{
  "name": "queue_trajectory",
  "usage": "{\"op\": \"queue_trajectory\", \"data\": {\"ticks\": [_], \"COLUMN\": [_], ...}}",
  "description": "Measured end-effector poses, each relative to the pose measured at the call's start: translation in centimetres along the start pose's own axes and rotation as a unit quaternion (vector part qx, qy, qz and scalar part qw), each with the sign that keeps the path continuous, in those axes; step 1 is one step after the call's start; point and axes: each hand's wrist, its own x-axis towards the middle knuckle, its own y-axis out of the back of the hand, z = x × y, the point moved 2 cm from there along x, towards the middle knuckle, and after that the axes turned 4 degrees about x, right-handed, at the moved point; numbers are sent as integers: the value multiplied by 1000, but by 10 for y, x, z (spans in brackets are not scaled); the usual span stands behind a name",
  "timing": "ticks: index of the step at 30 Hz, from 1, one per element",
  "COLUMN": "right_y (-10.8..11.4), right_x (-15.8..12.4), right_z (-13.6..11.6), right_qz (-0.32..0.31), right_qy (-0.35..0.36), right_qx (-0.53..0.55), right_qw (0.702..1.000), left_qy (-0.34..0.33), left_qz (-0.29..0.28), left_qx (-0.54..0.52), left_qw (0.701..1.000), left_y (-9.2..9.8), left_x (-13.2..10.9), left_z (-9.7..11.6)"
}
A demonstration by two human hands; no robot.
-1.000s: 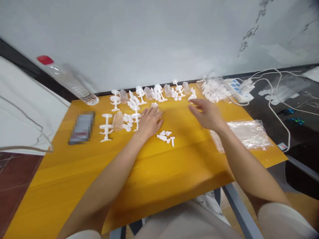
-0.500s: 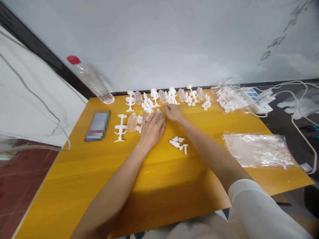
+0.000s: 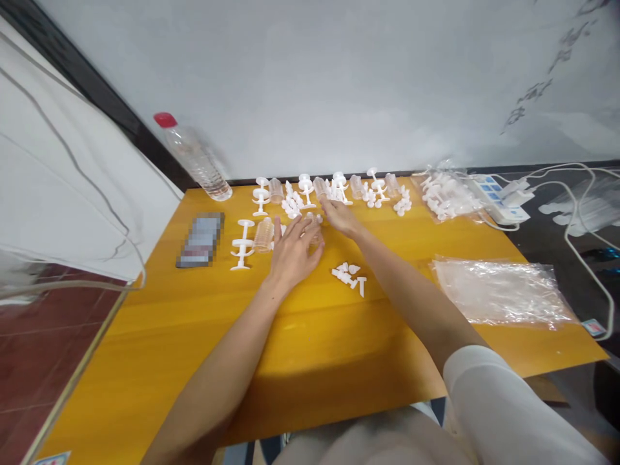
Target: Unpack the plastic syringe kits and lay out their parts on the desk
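Clear plastic barrel [image 3: 315, 234] between left hand [image 3: 291, 250] and right hand [image 3: 341, 218] (hands apart; can't tell if gripping).

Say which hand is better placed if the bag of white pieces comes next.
Probably the right hand: it is nearer that bag; the left hand is farther off, by a clear cup.

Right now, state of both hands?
Left hand: fingers spread at a clear cup; grip can't be told.
Right hand: looks open, fingers extended, nothing visibly held.
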Motion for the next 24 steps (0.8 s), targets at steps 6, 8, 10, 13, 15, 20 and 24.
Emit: {"op": "queue_trajectory", "data": {"ticks": [6, 8, 10, 13, 15, 20, 24], "right_y": [57, 63, 56, 39, 34, 59, 75], "right_x": [-113, -158, -192, -216, -216, -181, -170], "right_z": [-4, 1, 9, 21, 25, 2, -21], "right_qz": [-52, -58, -59, -65, -75, -74, -55], "right_qy": [60, 37, 14, -5, -6, 18, -10], "right_qx": [-117, -180, -247, -312, -328, -359, -375], "right_qw": [990, 981, 967, 948, 942, 930, 925], "left_qy": [-45, -43, -23, 10, 11, 5, 39], "left_qz": [-112, -150, -166, -184, -188, -147, -178], "left_qx": [-154, -155, -145, -135, -134, -83, -2], "left_qw": [981, 976, 975, 973, 973, 986, 983], "left_y": [5, -5, -16, -24, -18, 21, 22], "left_x": [-36, -44, -49, -52, -52, -14, 49], "left_z": [21, 23, 23, 21, 20, 15, 16]}}
